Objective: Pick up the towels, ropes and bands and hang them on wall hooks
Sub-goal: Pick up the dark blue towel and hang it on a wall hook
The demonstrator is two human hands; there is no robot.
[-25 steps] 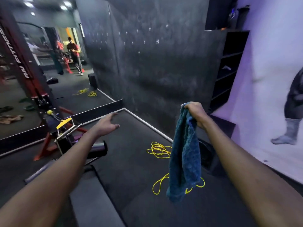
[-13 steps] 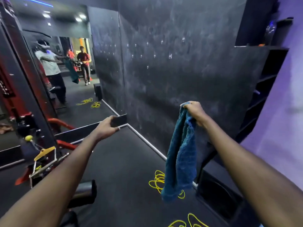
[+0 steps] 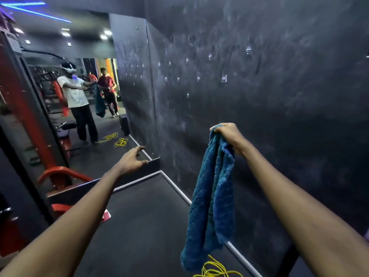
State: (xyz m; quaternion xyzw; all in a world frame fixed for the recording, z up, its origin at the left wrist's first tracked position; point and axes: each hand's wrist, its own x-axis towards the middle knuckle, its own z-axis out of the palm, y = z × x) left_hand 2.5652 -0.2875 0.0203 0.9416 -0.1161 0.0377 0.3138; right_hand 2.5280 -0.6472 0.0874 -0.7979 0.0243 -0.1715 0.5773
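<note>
A blue towel (image 3: 209,212) hangs folded from my right hand (image 3: 229,134), which grips its top edge at mid height in front of the dark wall. My left hand (image 3: 131,160) is stretched forward to the left, empty, fingers loosely apart. Several small clear wall hooks dot the dark wall above my hands, the nearest hook (image 3: 224,78) up and slightly left of my right hand, another hook (image 3: 248,49) higher. A coil of yellow rope (image 3: 216,269) lies on the floor below the towel's lower end.
A large mirror (image 3: 79,96) on the left reflects me, another person and yellow ropes on the floor. Red gym equipment (image 3: 60,174) stands at lower left. A metal strip (image 3: 175,188) runs along the foot of the wall.
The view has swung left and up toward the hook wall. The shelf unit and purple wall on the right have left the frame. The towel stays in my right hand.
</note>
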